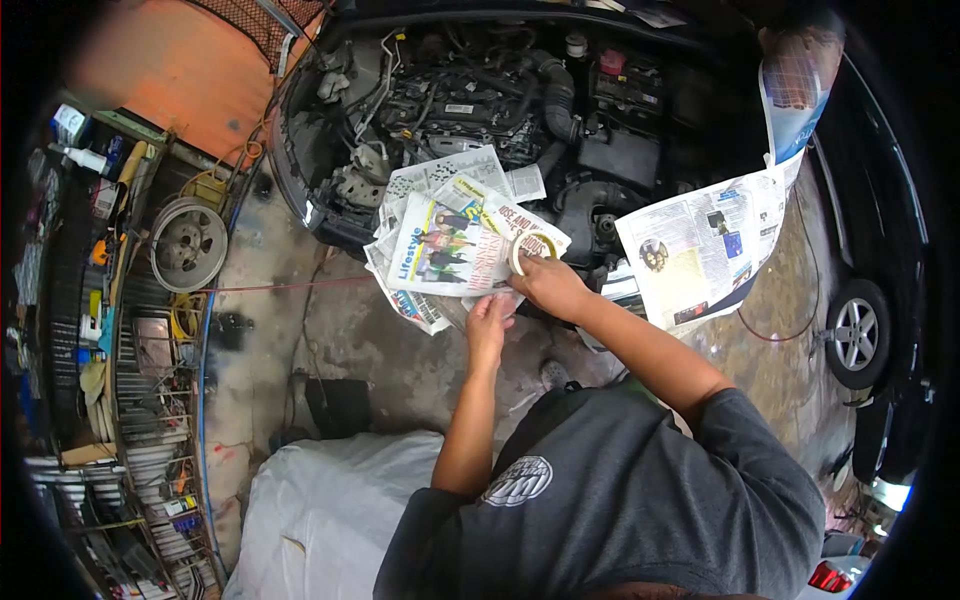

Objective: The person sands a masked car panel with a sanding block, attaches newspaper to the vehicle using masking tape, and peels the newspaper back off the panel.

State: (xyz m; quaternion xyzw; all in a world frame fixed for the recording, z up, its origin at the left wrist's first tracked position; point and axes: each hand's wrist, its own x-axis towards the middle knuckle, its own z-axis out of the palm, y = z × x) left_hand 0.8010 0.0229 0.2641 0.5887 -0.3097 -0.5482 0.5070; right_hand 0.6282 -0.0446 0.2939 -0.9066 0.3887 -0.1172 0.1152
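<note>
My right hand (548, 284) is closed round a roll of masking tape (532, 246) at the front edge of the open engine bay. Just left of it and slightly lower, my left hand (489, 316) has its fingers pressed together near the lower edge of the newspaper; what they hold is too small to make out. Several newspaper sheets (440, 243) lie overlapping on the front of the car, below the engine (460, 110). Another large newspaper sheet (700, 240) hangs over the right side of the car's front.
Shelves (125, 400) with tools and a wheel rim (188, 245) stand at the left. A grey cover (330, 510) lies at the lower left. A dark car with a wheel (858, 333) is at the right. A red hose (780, 338) crosses the floor.
</note>
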